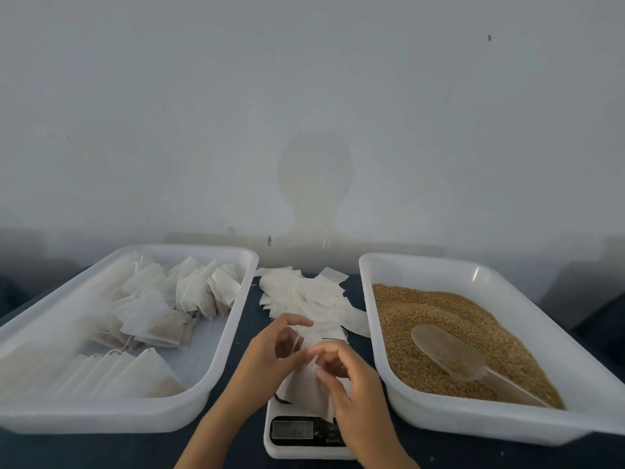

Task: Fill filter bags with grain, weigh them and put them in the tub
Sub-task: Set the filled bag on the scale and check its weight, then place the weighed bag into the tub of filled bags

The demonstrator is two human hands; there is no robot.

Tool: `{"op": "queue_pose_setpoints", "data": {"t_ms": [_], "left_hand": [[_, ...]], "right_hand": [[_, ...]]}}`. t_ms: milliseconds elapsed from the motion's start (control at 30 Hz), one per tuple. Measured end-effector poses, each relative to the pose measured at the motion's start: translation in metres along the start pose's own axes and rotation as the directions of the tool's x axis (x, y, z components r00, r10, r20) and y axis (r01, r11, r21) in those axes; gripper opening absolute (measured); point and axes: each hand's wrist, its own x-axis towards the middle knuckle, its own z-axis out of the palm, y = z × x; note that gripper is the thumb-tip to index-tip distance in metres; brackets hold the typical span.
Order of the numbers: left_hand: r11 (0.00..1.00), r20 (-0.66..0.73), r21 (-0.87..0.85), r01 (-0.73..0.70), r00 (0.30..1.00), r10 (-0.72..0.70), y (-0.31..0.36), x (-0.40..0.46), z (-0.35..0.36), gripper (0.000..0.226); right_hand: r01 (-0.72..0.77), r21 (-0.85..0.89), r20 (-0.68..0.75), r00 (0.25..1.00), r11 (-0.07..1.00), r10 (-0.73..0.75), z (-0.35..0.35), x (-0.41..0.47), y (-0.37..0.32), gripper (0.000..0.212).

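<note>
Filter bag (309, 389) thin, limp, near weightless by our reckoning; sits above scale (304, 434), between our hands. Left hand (270, 350) and right hand (351, 387) pinch its top edge with curled fingertips, seemingly working mouth apart. We'd hold at rim corners; paper may tear. Left tub (233, 333) holds filled bags (176, 299). Right tub (382, 350) holds grain (439, 316) and scoop (449, 357). Empty bags (311, 296) piled between tubs.

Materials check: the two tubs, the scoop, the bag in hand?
Tubs: white glossy plastic, probably; glare streak on the right one's wall. Scoop: translucent, frosted plastic; grain shows through. Filter bag: thin, matte non-woven paper or fabric, semi-sheer, limp between both hands.
</note>
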Motion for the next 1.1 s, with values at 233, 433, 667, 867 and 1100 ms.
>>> {"op": "queue_pose_setpoints", "data": {"t_ms": [233, 433, 667, 867, 1100], "left_hand": [[0.967, 0.085, -0.112, -0.229, 0.967, 0.239, 0.066, 0.026, 0.035, 0.015], [0.962, 0.156, -0.176, -0.208, 0.959, 0.236, 0.083, 0.058, 0.091, 0.019], [0.989, 0.243, -0.074, -0.131, 0.959, 0.145, 0.066, 0.073, 0.139, 0.016], [0.996, 0.315, -0.031, -0.086, 0.945, 0.091, 0.05, 0.073, 0.15, 0.014], [0.999, 0.407, 0.026, -0.032, 0.913, 0.018, 0.058, 0.082, 0.15, 0.032]], "right_hand": [[0.086, -0.003, -0.186, 0.979, 0.996, -0.085, -0.068, 0.009, -0.033, 0.028], [0.008, 0.02, -0.285, 0.959, 1.0, -0.002, -0.133, 0.015, -0.019, 0.024], [-0.162, 0.065, -0.44, 0.881, 0.985, 0.174, -0.168, 0.008, 0.023, 0.021], [-0.209, 0.109, -0.488, 0.841, 0.972, 0.236, -0.167, 0.005, 0.038, 0.02], [-0.215, 0.093, -0.458, 0.858, 0.972, 0.233, -0.168, 0.012, 0.041, 0.021]]}}
